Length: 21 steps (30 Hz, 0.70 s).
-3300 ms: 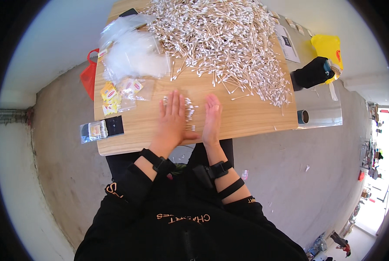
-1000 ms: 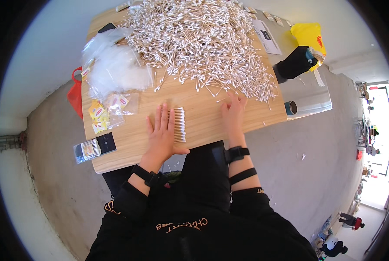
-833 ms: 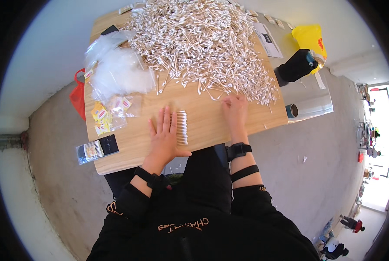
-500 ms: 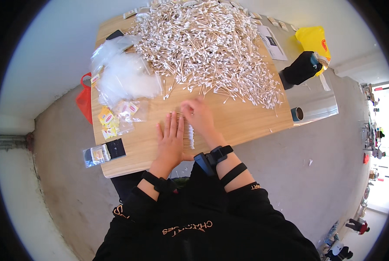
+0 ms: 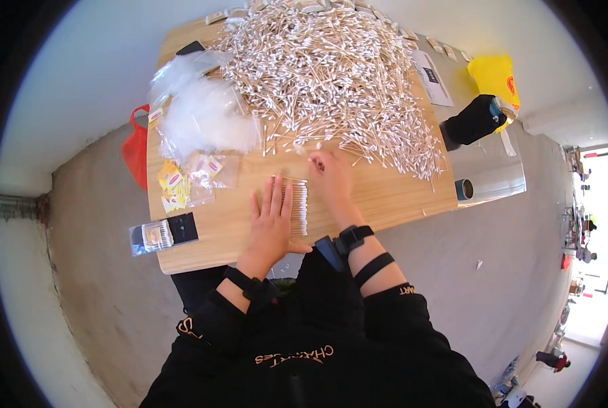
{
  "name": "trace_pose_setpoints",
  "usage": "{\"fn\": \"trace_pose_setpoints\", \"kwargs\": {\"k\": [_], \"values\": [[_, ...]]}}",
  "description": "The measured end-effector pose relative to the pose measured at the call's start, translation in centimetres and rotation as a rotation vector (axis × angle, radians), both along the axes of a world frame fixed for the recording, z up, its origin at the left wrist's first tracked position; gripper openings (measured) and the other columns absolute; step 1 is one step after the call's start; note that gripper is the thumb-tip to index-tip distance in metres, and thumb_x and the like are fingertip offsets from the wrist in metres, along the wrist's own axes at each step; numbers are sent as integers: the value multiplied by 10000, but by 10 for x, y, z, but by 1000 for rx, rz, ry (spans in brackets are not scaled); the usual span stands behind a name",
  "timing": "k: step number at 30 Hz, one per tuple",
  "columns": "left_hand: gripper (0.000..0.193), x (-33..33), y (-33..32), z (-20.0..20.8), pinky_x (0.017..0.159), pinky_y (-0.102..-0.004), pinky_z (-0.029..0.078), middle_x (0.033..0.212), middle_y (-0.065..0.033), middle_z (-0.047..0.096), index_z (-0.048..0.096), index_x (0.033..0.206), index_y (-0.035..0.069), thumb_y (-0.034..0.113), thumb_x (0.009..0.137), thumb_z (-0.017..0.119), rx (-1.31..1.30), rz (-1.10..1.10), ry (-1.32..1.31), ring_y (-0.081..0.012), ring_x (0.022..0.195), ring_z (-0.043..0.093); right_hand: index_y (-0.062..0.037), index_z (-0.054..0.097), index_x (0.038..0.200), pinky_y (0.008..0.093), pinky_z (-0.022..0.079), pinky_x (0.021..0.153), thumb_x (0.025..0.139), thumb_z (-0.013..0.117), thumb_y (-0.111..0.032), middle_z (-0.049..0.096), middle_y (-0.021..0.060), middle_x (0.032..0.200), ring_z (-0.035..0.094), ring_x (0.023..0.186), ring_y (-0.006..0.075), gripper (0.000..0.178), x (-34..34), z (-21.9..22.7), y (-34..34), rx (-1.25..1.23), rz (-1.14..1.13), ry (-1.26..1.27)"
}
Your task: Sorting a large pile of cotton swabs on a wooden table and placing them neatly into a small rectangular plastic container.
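A neat row of cotton swabs [image 5: 300, 207] lies side by side on the wooden table [image 5: 379, 194]. My left hand [image 5: 270, 221] rests flat against the row's left side, fingers stretched out and covering part of it. To the right and beyond the row, my right hand [image 5: 332, 180] is closed with its fingertips bent together near the close edge of a big loose heap of cotton swabs [image 5: 331, 75]. Whether a swab sits in those fingertips is too small to make out.
Clear plastic bags [image 5: 205, 115] are piled left of the heap, with yellow cards [image 5: 173, 183] nearer me. A filled swab packet [image 5: 156, 235] overhangs the left edge. Rightward are a dark round container [image 5: 464, 189], a black-covered bottle [image 5: 468, 122] and a yellow bag [image 5: 493, 78].
My right hand has moved off the swab row, rightward toward the heap, uncovering the row's far end. My left hand stays flat beside the row. The whole view has shifted slightly.
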State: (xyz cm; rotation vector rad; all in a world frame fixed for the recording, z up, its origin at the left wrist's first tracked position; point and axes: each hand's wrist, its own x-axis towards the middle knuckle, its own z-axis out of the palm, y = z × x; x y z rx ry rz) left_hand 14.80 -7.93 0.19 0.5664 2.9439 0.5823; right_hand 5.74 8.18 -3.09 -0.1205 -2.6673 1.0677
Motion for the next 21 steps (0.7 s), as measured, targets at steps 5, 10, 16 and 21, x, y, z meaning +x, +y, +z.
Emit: {"fn": "trace_pose_setpoints", "kwargs": {"k": [5, 10, 16, 21], "values": [[1416, 0, -1, 7, 1132, -584, 87, 1559, -219, 134, 190, 1482, -14, 606, 387, 839, -15, 8, -39, -361, 1457, 102, -129, 677, 915, 385, 478, 694, 749, 675, -59, 606, 50, 850, 585, 798, 261, 180, 16, 5, -8, -58, 300, 120], [1398, -1, 1, 8, 1131, -583, 90, 1560, -215, 134, 189, 1484, -11, 607, 407, 832, -43, 6, -50, -357, 1458, 103, -109, 666, 965, 368, 498, 696, 772, 656, -53, 644, 52, 882, 623, 784, 246, 201, -2, 7, -14, -353, 257, 33], [1412, 1, 0, 1, 1136, -582, 80, 1569, -187, 125, 178, 1491, 3, 668, 411, 799, -54, 4, -2, -330, 1465, 84, -110, 669, 960, 364, 503, 667, 776, 677, -81, 638, 70, 849, 638, 741, 241, 187, -17, 7, -27, -147, 214, 35], [1423, 0, 2, 5, 1140, -574, 76, 1570, -179, 127, 173, 1494, 8, 678, 405, 796, -129, 1, -47, -323, 1463, 94, -107, 676, 954, 361, 500, 670, 777, 701, -102, 610, 71, 919, 646, 770, 228, 179, -8, 8, -22, 200, 318, 303]]}}
